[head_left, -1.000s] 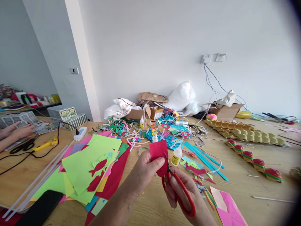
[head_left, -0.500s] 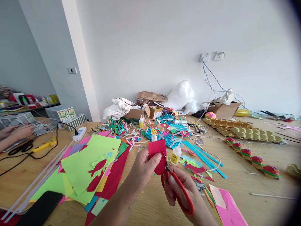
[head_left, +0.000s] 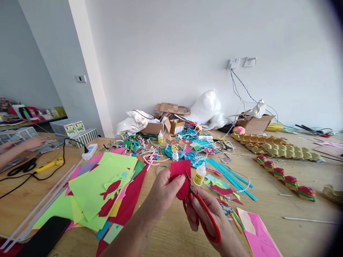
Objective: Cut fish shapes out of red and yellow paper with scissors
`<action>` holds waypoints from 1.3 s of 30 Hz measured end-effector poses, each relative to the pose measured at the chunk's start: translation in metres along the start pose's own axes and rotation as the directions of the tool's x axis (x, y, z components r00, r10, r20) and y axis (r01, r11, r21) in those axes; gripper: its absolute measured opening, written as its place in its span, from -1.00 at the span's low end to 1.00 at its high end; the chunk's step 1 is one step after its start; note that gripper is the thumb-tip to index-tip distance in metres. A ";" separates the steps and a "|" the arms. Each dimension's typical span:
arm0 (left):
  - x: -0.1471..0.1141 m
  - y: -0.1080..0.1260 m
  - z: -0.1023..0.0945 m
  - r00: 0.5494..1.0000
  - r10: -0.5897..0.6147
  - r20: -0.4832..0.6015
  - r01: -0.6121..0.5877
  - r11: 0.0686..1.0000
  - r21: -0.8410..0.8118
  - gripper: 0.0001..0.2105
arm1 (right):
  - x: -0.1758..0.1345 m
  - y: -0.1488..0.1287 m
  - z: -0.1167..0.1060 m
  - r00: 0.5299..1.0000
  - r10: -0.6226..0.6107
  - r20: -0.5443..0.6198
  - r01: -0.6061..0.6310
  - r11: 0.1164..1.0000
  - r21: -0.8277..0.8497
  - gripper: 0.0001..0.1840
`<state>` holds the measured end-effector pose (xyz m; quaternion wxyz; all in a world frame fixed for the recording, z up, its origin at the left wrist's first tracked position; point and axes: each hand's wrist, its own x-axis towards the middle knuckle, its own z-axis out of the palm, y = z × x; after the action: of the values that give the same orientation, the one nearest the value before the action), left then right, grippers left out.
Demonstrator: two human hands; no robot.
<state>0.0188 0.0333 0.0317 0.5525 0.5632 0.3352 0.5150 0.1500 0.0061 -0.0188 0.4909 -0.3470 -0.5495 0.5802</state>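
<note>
My left hand (head_left: 166,188) pinches a piece of red paper (head_left: 180,169), thumb on its front face. The paper's lower end is rounded. Fingers of my right hand (head_left: 203,210) are wrapped through the handles of red-handled scissors (head_left: 214,228). The scissor blades are at the paper's right edge, beside my left thumb. Just behind them stands a white glue bottle (head_left: 199,175) with a yellow label. On the left, red fish-shaped cutouts (head_left: 111,189) lie on a stack of coloured paper (head_left: 91,189).
A phone (head_left: 45,235) lies at the front left, near a yellow glue gun (head_left: 50,164). Egg cartons (head_left: 289,150) and a painted carton strip (head_left: 292,179) are on the right. Paper scraps (head_left: 223,188) lie beyond my right hand. At far left, a co-worker's hands (head_left: 32,142) handle grey pieces.
My hands hold nearly the same pose, with the scissors and red paper shifted only slightly. The co-worker's hands have moved apart. The whole view has shifted a little.
</note>
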 end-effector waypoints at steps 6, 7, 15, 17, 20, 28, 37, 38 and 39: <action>-0.001 0.000 -0.001 1.000 -0.002 -0.004 0.002 1.000 0.015 -0.82 | 0.000 -0.003 0.002 1.000 -0.003 -0.011 0.003 1.000 -0.020 -0.55; 0.000 0.000 -0.001 1.000 -0.003 0.003 0.003 1.000 0.018 -0.82 | 0.000 -0.003 0.002 1.000 -0.003 -0.011 0.002 1.000 -0.028 -0.54; 0.000 -0.001 -0.002 1.000 -0.017 0.006 0.017 1.000 0.022 -0.79 | 0.001 -0.002 0.000 0.999 0.031 -0.009 -0.031 0.998 -0.047 -0.50; 0.000 -0.002 -0.002 1.000 -0.024 0.013 0.024 0.999 0.022 -0.79 | 0.001 -0.002 -0.001 0.999 0.034 -0.015 -0.035 0.998 -0.059 -0.49; 0.000 -0.002 -0.003 0.999 -0.028 0.030 0.028 0.999 0.030 -0.79 | 0.000 -0.003 -0.002 0.999 0.037 -0.018 -0.039 0.996 -0.079 -0.49; 0.001 -0.001 -0.002 1.000 0.000 -0.007 0.000 0.998 0.058 -0.77 | 0.003 0.000 -0.004 0.998 0.059 -0.015 -0.060 0.996 -0.073 -0.48; 0.001 -0.001 -0.002 0.999 0.007 -0.035 -0.006 0.999 0.042 -0.79 | 0.002 -0.005 -0.001 0.996 0.082 -0.034 -0.085 0.992 -0.088 -0.45; 0.001 -0.001 -0.002 0.999 0.009 -0.036 -0.008 0.999 0.040 -0.79 | 0.002 -0.006 -0.001 0.996 0.084 -0.037 -0.087 0.992 -0.089 -0.45; 0.002 -0.002 -0.002 0.999 0.010 -0.035 -0.008 0.999 0.039 -0.79 | 0.002 -0.006 -0.001 0.996 0.083 -0.037 -0.086 0.992 -0.089 -0.44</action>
<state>0.0171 0.0357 0.0300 0.5329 0.5661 0.3525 0.5208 0.1511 0.0081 -0.0130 0.4586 -0.4015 -0.5518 0.5692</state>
